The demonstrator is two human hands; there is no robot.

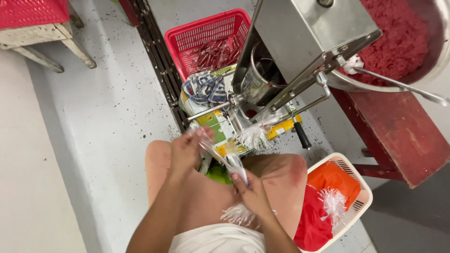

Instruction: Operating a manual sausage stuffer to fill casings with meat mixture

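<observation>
Head view looks down on both hands over bare knees. Left hand (185, 150) pinches the upper end of a clear plastic casing (224, 157); right hand (251, 189) grips its lower end, fingers closed around it. Its long axis slants from upper left down to lower right between them, so each hand holds one end. Just beyond stands a steel stuffer (300, 42). Behind it, a red basket (206, 28) holds dark red sausages. Right of the knees, a white basket (363, 206) holds red and orange bags. A big steel bowl (433, 61) holds minced meat.
</observation>
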